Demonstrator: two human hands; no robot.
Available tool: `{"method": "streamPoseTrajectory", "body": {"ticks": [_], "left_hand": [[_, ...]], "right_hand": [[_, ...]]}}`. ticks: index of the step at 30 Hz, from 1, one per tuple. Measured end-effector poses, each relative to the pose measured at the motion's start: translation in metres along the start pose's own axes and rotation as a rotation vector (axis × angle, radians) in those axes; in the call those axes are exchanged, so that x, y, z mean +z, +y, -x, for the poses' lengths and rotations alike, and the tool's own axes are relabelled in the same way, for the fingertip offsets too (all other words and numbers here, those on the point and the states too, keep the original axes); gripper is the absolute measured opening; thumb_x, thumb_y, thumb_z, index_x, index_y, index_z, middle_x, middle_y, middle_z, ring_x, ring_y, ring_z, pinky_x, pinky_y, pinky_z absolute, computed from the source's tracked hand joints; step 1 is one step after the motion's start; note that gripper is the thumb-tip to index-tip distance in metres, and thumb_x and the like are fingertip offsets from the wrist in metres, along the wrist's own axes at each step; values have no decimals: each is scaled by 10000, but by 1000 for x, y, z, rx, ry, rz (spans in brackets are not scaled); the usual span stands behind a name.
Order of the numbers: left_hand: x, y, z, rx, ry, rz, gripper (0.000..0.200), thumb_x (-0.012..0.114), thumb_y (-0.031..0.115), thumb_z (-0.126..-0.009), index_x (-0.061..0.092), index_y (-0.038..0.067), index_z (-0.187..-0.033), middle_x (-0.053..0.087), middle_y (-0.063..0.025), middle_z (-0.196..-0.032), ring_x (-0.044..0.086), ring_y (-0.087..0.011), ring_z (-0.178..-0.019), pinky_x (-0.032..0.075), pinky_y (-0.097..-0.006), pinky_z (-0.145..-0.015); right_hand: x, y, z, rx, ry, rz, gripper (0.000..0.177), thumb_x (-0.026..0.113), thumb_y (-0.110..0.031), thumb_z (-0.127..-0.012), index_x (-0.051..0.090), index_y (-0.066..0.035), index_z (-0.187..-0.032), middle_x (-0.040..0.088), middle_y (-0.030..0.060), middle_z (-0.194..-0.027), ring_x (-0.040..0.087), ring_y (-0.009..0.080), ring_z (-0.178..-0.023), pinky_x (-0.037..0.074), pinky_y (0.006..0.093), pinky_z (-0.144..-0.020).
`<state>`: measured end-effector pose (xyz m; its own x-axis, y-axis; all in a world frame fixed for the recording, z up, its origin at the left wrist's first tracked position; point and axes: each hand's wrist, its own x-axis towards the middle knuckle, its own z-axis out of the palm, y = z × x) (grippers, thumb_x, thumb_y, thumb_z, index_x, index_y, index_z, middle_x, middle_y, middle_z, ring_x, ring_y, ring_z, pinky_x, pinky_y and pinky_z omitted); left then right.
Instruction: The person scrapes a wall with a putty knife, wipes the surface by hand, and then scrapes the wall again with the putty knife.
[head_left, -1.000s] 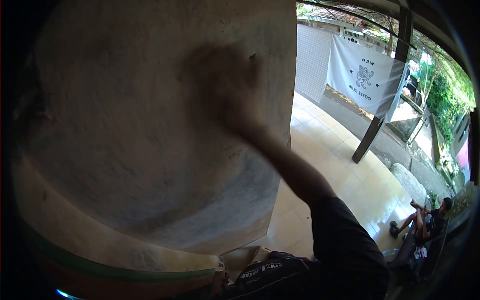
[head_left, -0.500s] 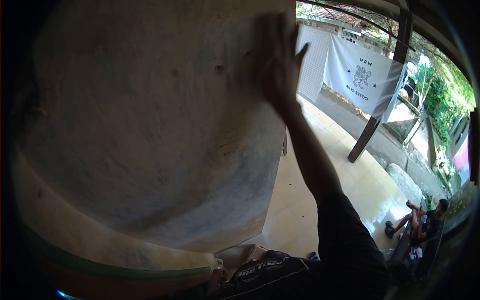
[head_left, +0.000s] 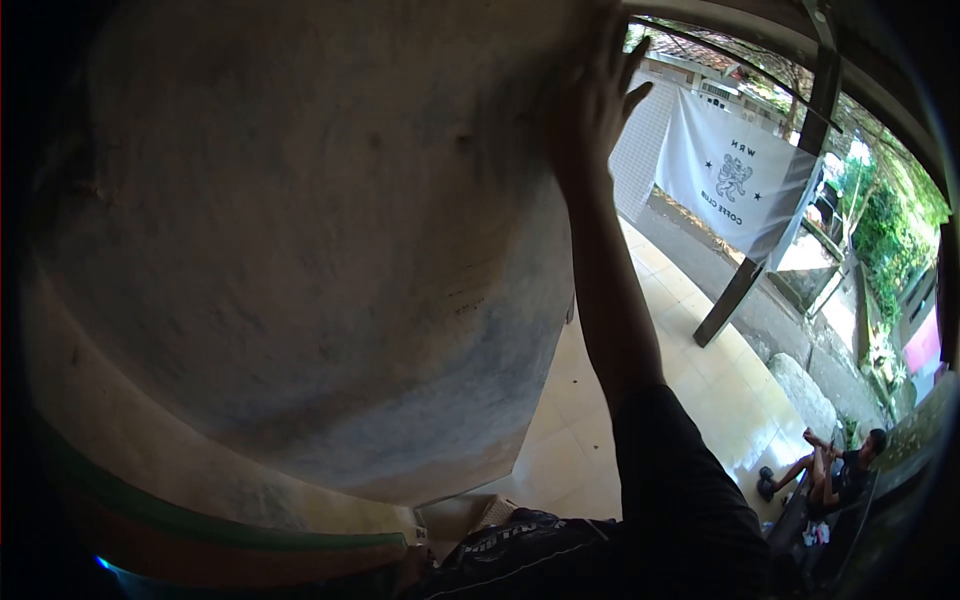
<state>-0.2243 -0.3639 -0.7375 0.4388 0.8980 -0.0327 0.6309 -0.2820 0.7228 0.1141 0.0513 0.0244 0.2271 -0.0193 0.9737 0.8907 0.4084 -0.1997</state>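
Note:
My right hand (head_left: pixel 588 115) is raised high at the upper middle, over the right edge of a grey plastered wall (head_left: pixel 330 240). Its fingers are stretched and spread, with two showing against the bright background and the rest dark against the plaster. Nothing shows in it. A black short sleeve (head_left: pixel 680 470) covers the upper arm. Low down, beside my dark printed shirt (head_left: pixel 530 550), my left hand (head_left: pixel 412 568) is a dim shape with its fingers hidden in shadow. It is nearest to the end of a green-edged ledge (head_left: pixel 300 541).
A white banner (head_left: pixel 710 165) hangs by a slanted dark post (head_left: pixel 728 302). Pale floor tiles (head_left: pixel 570 430) lie beyond the wall's edge. At the lower right another person (head_left: pixel 845 480) sits on a dark bench. Greenery (head_left: pixel 875 220) stands outside.
My right hand has moved up and slightly right along the wall's edge, its fingers more spread. My left hand has sunk lower and shows less. The view has shifted a little.

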Motion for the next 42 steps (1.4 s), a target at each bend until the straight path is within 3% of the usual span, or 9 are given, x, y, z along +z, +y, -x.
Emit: {"method": "streamPoseTrajectory", "body": {"ticks": [2,8,13,15,20,23,31,36,42], "left_hand": [[5,3,11,-1,62,-33,163,468,154,-855,527,74,-726,496,-23,-582,445,-134,-431,336,-300,-381],[-28,-1,-25,-94,45,47,178,462,136,-859,521,69,-704,479,-18,-558,436,-130,-419,327,-290,-370],[-37,18,-19,-338,-52,294,176,462,138,-866,524,67,-717,480,-15,-559,454,-129,-439,351,-296,-384],[-24,32,-15,-439,-57,419,176,462,139,-869,525,66,-722,480,-14,-560,461,-129,-448,360,-299,-389],[-50,49,-31,-624,-165,587,174,462,141,-874,527,64,-732,480,-12,-560,476,-128,-464,379,-304,-400],[-24,23,-26,-455,-174,76,143,482,131,-858,568,40,-789,544,-49,-594,530,-157,-497,428,-313,-433],[-30,47,-16,-412,-98,-147,268,616,223,-663,629,1,-813,639,-174,-738,640,-255,-651,481,-395,-575],[-19,-6,-31,-188,-5,-184,276,618,223,-655,633,2,-820,637,-182,-745,642,-272,-668,482,-395,-588],[3,-5,-3,131,88,-168,289,622,224,-644,638,4,-831,634,-194,-755,645,-297,-695,483,-395,-609]], "right_hand": [[-3,-37,-12,266,-87,54,597,340,-194,-947,93,-49,-1471,100,126,-1537,39,343,-1412,0,544,-1110],[-11,-164,94,-495,-347,-458,608,472,-250,-884,262,-129,-1442,207,177,-1493,184,361,-1377,137,590,-1082],[-9,-61,51,-204,-270,15,634,496,-234,-873,247,-148,-1450,196,199,-1489,233,338,-1355,209,602,-1047],[-16,-25,13,142,-211,-298,634,458,-221,-887,208,-74,-1451,148,231,-1495,150,361,-1389,156,599,-1076],[-1,-134,61,-272,-391,-241,575,411,-208,-909,238,-91,-1444,158,76,-1530,79,299,-1416,99,597,-1087],[-12,-122,79,-491,-355,-388,609,473,-207,-856,284,-108,-1426,179,81,-1523,92,284,-1417,87,591,-1088],[-20,-14,109,183,-269,-28,602,425,-172,-882,243,-119,-1453,95,129,-1538,46,408,-1401,-16,599,-1086],[-31,-86,120,-352,-491,-215,613,415,-159,-866,247,-148,-1455,126,136,-1531,54,352,-1415,-11,633,-1074],[-5,3,7,-29,-62,-210,623,484,-162,-833,313,-219,-1430,208,112,-1513,144,362,-1397,85,647,-1065]]}}
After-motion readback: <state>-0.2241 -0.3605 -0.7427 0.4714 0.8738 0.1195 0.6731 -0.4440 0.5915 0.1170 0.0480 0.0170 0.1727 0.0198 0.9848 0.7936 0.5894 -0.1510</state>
